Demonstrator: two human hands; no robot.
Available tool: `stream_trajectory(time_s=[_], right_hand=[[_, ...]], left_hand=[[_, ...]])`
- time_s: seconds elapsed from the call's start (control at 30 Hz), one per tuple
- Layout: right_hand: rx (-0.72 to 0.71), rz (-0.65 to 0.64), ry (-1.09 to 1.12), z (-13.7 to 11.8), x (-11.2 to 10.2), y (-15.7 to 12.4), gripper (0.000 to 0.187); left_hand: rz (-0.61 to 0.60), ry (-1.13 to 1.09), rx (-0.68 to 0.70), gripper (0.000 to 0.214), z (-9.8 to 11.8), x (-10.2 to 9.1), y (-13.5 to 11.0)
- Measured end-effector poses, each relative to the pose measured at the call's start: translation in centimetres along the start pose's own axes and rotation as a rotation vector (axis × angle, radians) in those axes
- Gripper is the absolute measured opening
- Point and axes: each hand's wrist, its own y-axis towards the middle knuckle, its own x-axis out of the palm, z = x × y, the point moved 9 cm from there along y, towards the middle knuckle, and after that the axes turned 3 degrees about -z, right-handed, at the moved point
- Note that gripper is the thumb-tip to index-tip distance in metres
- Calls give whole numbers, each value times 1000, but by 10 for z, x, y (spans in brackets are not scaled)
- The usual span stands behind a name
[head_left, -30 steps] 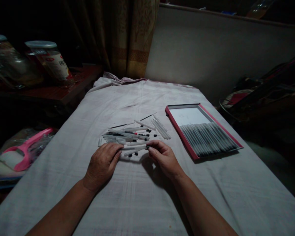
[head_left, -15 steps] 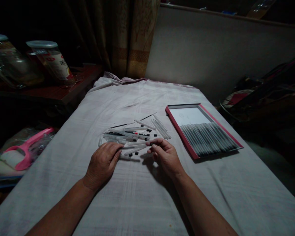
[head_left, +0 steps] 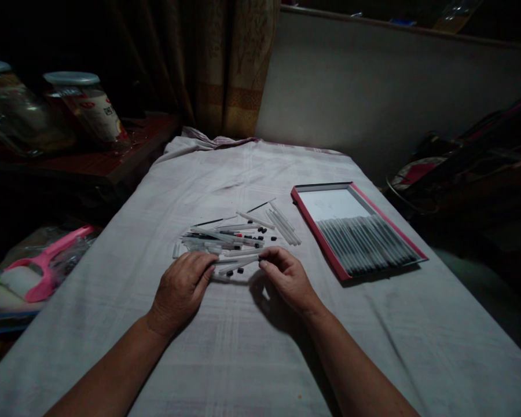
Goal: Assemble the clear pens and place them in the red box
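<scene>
Tube (head_left: 232,261), slim and pale, at 6 o'clock of the loose heap (head_left: 219,234); left hand (head_left: 184,284) pinches its 9 o'clock end, thumb and fingers nearly closed. Right hand (head_left: 289,281), tips together, other fingers curled, grips what looks like a black cap (head_left: 260,258) at 3 o'clock. Red-rimmed tray (head_left: 331,255) at 2 o'clock. Best judged: brace tube close to its end, line cap up straight, avoid bending; can't tell if seated
</scene>
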Motion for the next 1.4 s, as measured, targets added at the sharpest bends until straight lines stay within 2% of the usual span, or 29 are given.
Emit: stream_trajectory(time_s=[0.23, 0.5, 0.9, 1.07, 1.23, 1.33, 1.4], right_hand=[[-32, -4, -58, 0, -2, -1, 14], [-241, 28, -287, -13, -7, -4, 13], [-348, 14, -339, -21, -5, -6, 13], [-310, -9, -409, -18, -3, -6, 13], [-247, -67, -481, -7, -2, -4, 36], [-178, -116, -373, 2, 0, -3, 24], [-185, -111, -330, 1, -1, -3, 23]], left_hand=[[-7, 8, -15, 18, -1, 0, 1], [-15, 1, 10, 17, 2, 0, 1], [-19, -39, -6, 19, -3, 2, 0], [-5, -39, 40, 19, 3, -2, 1], [-12, -28, 61, 17, 7, -1, 2], [-5, -18, 44, 18, 5, 0, 1], [-5, -8, 39, 18, 3, 0, 1]])
